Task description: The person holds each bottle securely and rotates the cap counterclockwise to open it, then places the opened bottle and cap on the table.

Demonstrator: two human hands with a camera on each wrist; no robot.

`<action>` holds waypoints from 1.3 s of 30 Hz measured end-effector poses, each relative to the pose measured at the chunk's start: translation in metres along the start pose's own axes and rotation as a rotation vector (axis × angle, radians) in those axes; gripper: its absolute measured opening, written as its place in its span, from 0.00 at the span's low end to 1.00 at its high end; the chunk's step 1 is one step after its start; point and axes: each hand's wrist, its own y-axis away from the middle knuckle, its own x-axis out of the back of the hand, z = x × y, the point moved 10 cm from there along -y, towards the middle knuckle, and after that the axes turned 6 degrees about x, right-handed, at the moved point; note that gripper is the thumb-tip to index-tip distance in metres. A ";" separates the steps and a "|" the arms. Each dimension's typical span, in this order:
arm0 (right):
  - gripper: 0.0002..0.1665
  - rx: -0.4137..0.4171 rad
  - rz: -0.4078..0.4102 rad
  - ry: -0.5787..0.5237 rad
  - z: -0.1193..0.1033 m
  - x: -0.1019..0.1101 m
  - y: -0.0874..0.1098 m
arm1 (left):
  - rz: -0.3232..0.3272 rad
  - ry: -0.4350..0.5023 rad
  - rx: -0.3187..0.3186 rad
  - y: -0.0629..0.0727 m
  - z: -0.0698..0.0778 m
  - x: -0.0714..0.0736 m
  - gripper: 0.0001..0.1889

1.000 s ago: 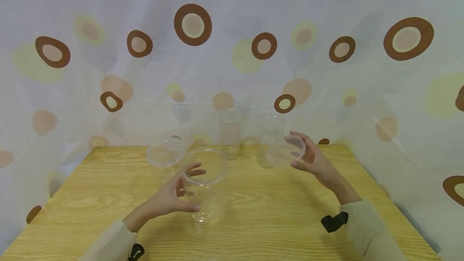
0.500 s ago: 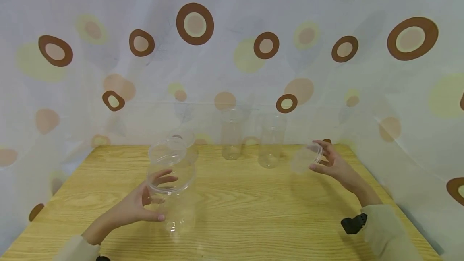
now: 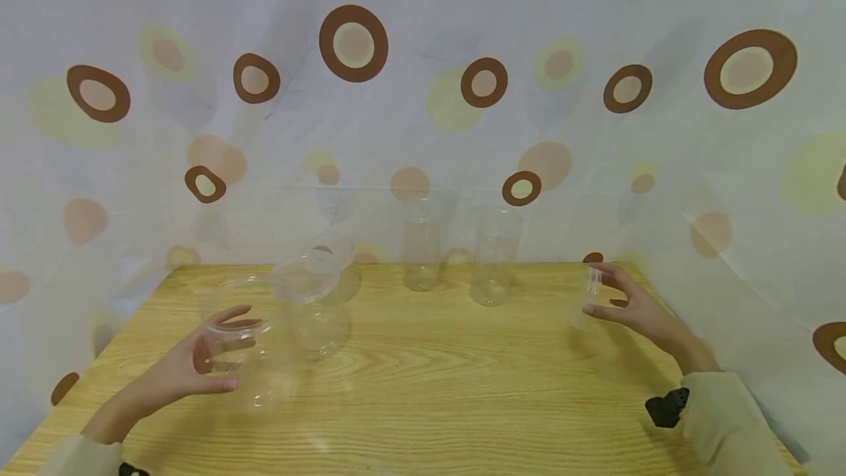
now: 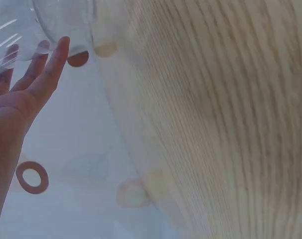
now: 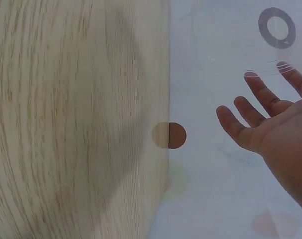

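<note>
My left hand [image 3: 175, 372] grips a wide clear plastic jar [image 3: 261, 369] from its left side, fingers and thumb spread around the wall below the round rim. That jar is over the left part of the table. In the left wrist view, the fingers [image 4: 50, 69] show against its see-through side. On the far right, my right hand [image 3: 640, 314] pinches a smaller clear plastic container [image 3: 593, 283] between thumb and fingers by its ridged rim. Its see-through body is hardly visible. Thin rim lines cross the fingertips [image 5: 250, 74] in the right wrist view.
Another wide clear jar [image 3: 320, 325] stands just behind the held one, with a further clear container [image 3: 346, 281] behind it. Two tall clear jars [image 3: 423, 255] stand at the table's back edge. A patterned curtain [image 3: 423, 131] encloses the wooden table [image 3: 449, 402].
My left hand has carried the wide jar leftward from mid-table, uncovering the jar behind. My right hand has moved right, away from the tall jars, and its container has turned nearly edge-on.
</note>
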 end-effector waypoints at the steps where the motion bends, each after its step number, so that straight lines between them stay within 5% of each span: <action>1: 0.44 -0.005 -0.002 0.018 0.002 0.001 0.000 | 0.004 0.003 0.005 0.002 -0.001 0.004 0.43; 6: 0.47 -0.016 -0.022 0.115 0.011 0.001 -0.001 | 0.121 -0.043 0.036 0.012 -0.008 0.028 0.41; 11: 0.49 -0.015 -0.040 0.241 0.014 -0.005 -0.001 | 0.307 -0.119 0.166 0.021 -0.022 0.051 0.40; 16: 0.51 0.003 -0.059 0.344 0.013 -0.011 -0.002 | 0.403 -0.154 0.250 0.025 -0.033 0.065 0.44; 29: 0.49 0.024 -0.126 0.401 0.017 -0.032 -0.011 | 0.443 -0.222 0.317 0.016 -0.044 0.074 0.38; 39: 0.47 0.026 -0.169 0.478 0.021 -0.046 -0.010 | 0.397 -0.193 0.388 0.009 -0.061 0.076 0.44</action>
